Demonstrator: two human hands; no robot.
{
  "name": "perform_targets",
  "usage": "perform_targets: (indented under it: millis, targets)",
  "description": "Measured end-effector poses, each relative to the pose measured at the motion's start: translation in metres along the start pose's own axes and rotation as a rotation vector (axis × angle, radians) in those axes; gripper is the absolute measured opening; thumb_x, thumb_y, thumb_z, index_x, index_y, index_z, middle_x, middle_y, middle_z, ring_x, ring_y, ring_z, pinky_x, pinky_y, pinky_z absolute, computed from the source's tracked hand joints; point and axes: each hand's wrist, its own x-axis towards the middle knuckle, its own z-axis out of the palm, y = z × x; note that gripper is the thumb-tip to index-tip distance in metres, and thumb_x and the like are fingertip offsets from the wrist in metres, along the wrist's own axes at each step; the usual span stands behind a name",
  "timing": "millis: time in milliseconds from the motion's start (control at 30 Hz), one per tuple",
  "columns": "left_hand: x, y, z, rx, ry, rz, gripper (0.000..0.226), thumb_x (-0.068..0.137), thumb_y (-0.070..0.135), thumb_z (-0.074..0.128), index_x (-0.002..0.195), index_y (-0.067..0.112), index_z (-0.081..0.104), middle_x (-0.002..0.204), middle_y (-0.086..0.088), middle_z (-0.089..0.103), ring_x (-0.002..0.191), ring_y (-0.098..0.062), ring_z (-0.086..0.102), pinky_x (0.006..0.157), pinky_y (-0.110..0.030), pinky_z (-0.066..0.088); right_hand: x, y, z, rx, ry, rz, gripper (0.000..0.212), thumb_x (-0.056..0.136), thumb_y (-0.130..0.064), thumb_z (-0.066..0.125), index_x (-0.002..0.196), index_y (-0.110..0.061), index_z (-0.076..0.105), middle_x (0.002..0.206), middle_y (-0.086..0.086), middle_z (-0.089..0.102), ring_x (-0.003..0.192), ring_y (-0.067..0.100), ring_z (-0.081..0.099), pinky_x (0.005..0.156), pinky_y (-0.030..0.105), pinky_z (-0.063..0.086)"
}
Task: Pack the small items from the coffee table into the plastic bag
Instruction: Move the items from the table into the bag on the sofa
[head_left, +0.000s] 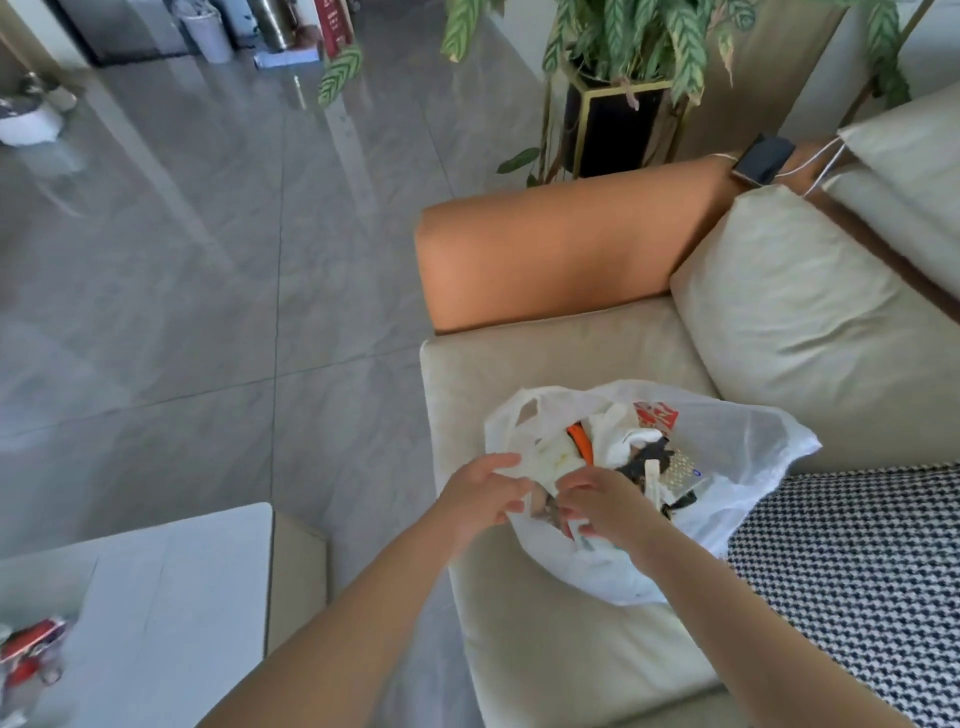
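Observation:
A white plastic bag (737, 467) lies open on the beige sofa seat (545, 649). Inside it I see several small items: an orange tool (581, 441), a red and white packet (655, 415), white cloth and some dark pieces. My left hand (480, 496) pinches the bag's near rim with curled fingers. My right hand (605, 506) grips the rim right beside it, fingers curled over the plastic. The white coffee table (171, 597) is at the lower left, with a red and white item (34, 649) at its left edge.
The sofa has an orange armrest (561, 244), a beige cushion (810, 312) and a houndstooth throw (857, 582). A phone (762, 158) on a cable lies on the armrest's far end. A potted plant (618, 124) stands behind. Grey tiled floor (208, 260) lies to the left.

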Motion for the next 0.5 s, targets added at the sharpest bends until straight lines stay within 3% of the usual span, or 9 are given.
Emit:
perform_targets:
  millis: [67, 133, 200, 267, 333, 400, 500]
  targets:
    - [-0.010, -0.020, -0.017, 0.051, 0.027, 0.004, 0.033, 0.088, 0.018, 0.063, 0.121, 0.018, 0.058, 0.109, -0.004, 0.065, 0.083, -0.014, 0.065, 0.081, -0.023, 0.051, -0.005, -0.004, 0.027, -0.030, -0.048, -0.001, 0.016, 0.087, 0.000, 0.046, 0.087, 0.001, 0.062, 0.074, 0.010, 0.054, 0.070, 0.020, 0.051, 0.060, 0.027, 0.036]
    - [-0.022, -0.043, -0.039, 0.126, 0.082, -0.006, 0.029, 0.089, 0.016, 0.060, 0.118, 0.013, 0.060, 0.103, -0.006, 0.064, 0.077, -0.014, 0.063, 0.069, -0.018, 0.050, -0.005, -0.006, 0.056, -0.095, -0.072, -0.058, 0.015, 0.087, -0.001, 0.047, 0.080, -0.004, 0.060, 0.079, 0.009, 0.052, 0.077, 0.018, 0.048, 0.066, 0.029, 0.037]
    - [-0.031, -0.068, -0.064, 0.259, 0.140, -0.010, 0.028, 0.090, 0.018, 0.059, 0.118, 0.012, 0.061, 0.111, -0.011, 0.065, 0.092, -0.023, 0.065, 0.082, -0.026, 0.052, -0.006, -0.008, 0.088, -0.196, -0.086, -0.116, 0.014, 0.090, -0.007, 0.051, 0.083, -0.017, 0.057, 0.088, 0.002, 0.055, 0.087, 0.017, 0.050, 0.077, 0.028, 0.041]
    - [-0.044, -0.094, -0.091, 0.391, 0.184, -0.023, 0.030, 0.091, 0.022, 0.057, 0.119, 0.012, 0.062, 0.119, -0.009, 0.065, 0.107, -0.022, 0.062, 0.093, -0.026, 0.047, -0.006, -0.011, 0.123, -0.321, -0.122, -0.158, 0.006, 0.094, -0.016, 0.053, 0.093, -0.022, 0.053, 0.094, -0.003, 0.055, 0.093, 0.015, 0.053, 0.079, 0.021, 0.038]
    - [-0.058, -0.120, -0.119, 0.454, 0.222, -0.048, 0.031, 0.093, 0.025, 0.054, 0.121, 0.014, 0.062, 0.123, -0.005, 0.063, 0.114, -0.018, 0.059, 0.095, -0.023, 0.042, -0.007, -0.015, 0.160, -0.472, -0.129, -0.232, 0.005, 0.094, -0.017, 0.052, 0.095, -0.017, 0.058, 0.096, 0.003, 0.060, 0.098, 0.018, 0.058, 0.078, 0.020, 0.036]
    - [-0.071, -0.146, -0.145, 0.528, 0.246, -0.093, 0.032, 0.095, 0.029, 0.049, 0.123, 0.016, 0.059, 0.127, -0.002, 0.061, 0.119, -0.017, 0.055, 0.098, -0.023, 0.041, -0.010, -0.020, 0.199, -0.550, -0.145, -0.284, 0.017, 0.093, -0.015, 0.052, 0.103, -0.006, 0.063, 0.105, 0.011, 0.067, 0.104, 0.024, 0.061, 0.083, 0.024, 0.041]
    - [-0.092, -0.184, -0.184, 0.608, 0.308, -0.186, 0.033, 0.096, 0.037, 0.042, 0.124, 0.025, 0.056, 0.130, 0.004, 0.058, 0.122, -0.015, 0.052, 0.098, -0.025, 0.042, -0.015, -0.027, 0.254, -0.733, -0.203, -0.365, 0.025, 0.095, -0.022, 0.049, 0.113, -0.011, 0.062, 0.117, 0.006, 0.066, 0.111, 0.020, 0.060, 0.092, 0.026, 0.042]
